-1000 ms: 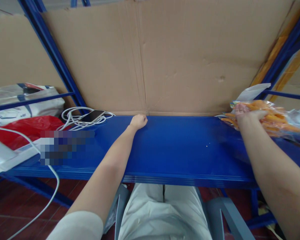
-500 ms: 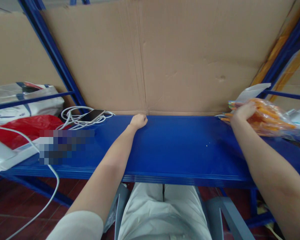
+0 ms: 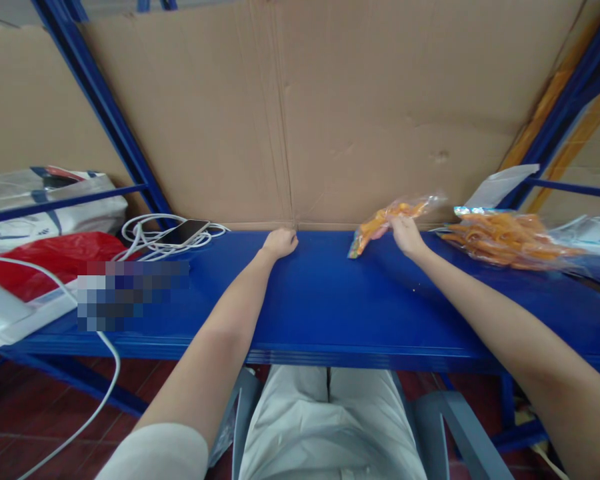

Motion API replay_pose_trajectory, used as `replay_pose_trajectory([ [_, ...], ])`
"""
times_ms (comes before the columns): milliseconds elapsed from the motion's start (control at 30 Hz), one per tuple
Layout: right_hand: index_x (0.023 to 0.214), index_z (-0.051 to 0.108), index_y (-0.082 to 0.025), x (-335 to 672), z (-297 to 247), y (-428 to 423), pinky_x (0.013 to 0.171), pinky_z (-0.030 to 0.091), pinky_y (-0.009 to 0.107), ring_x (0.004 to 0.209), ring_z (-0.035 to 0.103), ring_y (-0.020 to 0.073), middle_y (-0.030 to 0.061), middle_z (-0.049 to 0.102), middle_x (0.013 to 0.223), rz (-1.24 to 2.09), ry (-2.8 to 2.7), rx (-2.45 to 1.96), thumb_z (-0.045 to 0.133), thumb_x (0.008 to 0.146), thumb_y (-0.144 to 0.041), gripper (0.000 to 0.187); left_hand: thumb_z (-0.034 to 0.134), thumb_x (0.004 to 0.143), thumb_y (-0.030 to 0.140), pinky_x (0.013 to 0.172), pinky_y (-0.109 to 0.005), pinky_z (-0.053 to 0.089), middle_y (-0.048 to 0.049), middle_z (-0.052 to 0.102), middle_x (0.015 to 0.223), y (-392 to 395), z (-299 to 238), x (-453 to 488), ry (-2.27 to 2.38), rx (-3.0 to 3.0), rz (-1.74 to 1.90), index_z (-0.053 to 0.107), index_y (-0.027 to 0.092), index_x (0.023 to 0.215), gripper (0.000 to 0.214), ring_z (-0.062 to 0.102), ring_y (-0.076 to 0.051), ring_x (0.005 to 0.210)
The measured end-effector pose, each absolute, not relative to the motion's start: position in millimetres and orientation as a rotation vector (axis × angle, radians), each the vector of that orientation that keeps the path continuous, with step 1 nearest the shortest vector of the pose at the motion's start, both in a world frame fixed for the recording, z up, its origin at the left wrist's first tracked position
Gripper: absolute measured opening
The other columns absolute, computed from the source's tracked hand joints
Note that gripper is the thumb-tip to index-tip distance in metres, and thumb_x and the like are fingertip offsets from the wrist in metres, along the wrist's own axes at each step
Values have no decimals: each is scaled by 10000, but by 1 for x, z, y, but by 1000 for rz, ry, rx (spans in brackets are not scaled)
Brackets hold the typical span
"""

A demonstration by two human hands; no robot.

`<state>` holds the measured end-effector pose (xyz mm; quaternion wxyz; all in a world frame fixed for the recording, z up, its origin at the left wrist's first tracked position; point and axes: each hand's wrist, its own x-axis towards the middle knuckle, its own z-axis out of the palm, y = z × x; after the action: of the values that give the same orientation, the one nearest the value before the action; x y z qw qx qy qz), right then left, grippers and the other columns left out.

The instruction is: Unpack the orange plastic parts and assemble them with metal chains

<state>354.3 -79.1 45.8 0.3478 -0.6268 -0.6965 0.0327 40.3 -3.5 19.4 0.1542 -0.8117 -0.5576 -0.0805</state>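
Note:
My right hand [image 3: 406, 235] grips a clear plastic packet with orange contents [image 3: 369, 231], held tilted above the right-middle of the blue table [image 3: 330, 300]. What the orange contents are, I cannot make out. One end of the packet has a bluish, colourful strip; the loose clear end sticks out beyond my fingers. My left hand [image 3: 281, 244] rests as a closed fist near the table's back edge, with nothing visible in it. Farther right lies a pile of similar orange packets [image 3: 510, 239], apart from my right hand.
Cardboard [image 3: 360, 120] stands behind the table between blue frame posts. On the left are a phone [image 3: 190, 231], coiled white cable [image 3: 143, 233], red plastic bag [image 3: 60, 257], white power strip [image 3: 35, 313] and a blurred-out patch. A white bag [image 3: 80, 207] lies behind.
My right hand has moved left from the orange pile to the middle of the table, carrying one packet. The left fist has stayed practically in place.

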Motion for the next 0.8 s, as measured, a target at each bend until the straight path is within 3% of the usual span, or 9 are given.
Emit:
replay_pose_trajectory([
  [200, 1044, 706, -159, 338, 28, -73, 798, 592, 385, 826, 732, 247, 123, 757, 780, 885, -1322, -1390, 271, 995, -260, 449, 494, 933, 254, 1085, -306, 448, -121, 629, 1411, 0, 14, 45, -1454, -2443, -226, 547, 150, 1414, 495, 591, -236, 1299],
  [333, 1133, 642, -135, 344, 18, -65, 773, 600, 339, 788, 742, 206, 170, 764, 999, 1092, -1166, -1448, 229, 1016, -279, 453, 466, 954, 258, 1059, -330, 470, -127, 666, 1351, -1, 15, 51, -1391, -2455, -130, 595, 145, 1358, 439, 616, -250, 1266],
  [433, 1337, 578, -138, 351, 13, -58, 951, 569, 415, 1064, 722, 260, 204, 652, 1350, 851, -1325, -1533, 299, 1023, -422, 507, 448, 955, 239, 1029, -346, 490, -126, 708, 1267, -4, 16, 58, -1311, -2443, -90, 649, 145, 1271, 386, 646, -256, 1215],
  [567, 1463, 540, -164, 355, 14, -56, 1197, 336, 542, 1437, 447, 362, 188, 465, 1564, 284, -1855, -1480, 563, 889, -639, 745, 439, 955, 219, 996, -363, 507, -142, 723, 1222, -9, 17, 67, -1215, -2447, -111, 662, 133, 1229, 363, 672, -261, 1161],
  [700, 1537, 475, -282, 344, 20, -73, 1215, 185, 655, 1495, 343, 394, 125, 416, 1611, 249, -2469, -1324, 601, 815, -755, 872, 421, 961, 192, 975, -361, 510, -147, 732, 1189, -14, 17, 75, -1154, -2460, -130, 638, 125, 1260, 376, 683, -257, 1135],
  [800, 1610, 330, -309, 332, 21, -86, 1187, 108, 724, 1544, 181, 435, 132, 257, 1685, 195, -2670, -1347, 680, 712, -799, 1082, 409, 963, 181, 959, -362, 511, -154, 736, 1170, -14, 15, 79, -1123, -2473, -158, 647, 121, 1227, 362, 690, -258, 1111],
])
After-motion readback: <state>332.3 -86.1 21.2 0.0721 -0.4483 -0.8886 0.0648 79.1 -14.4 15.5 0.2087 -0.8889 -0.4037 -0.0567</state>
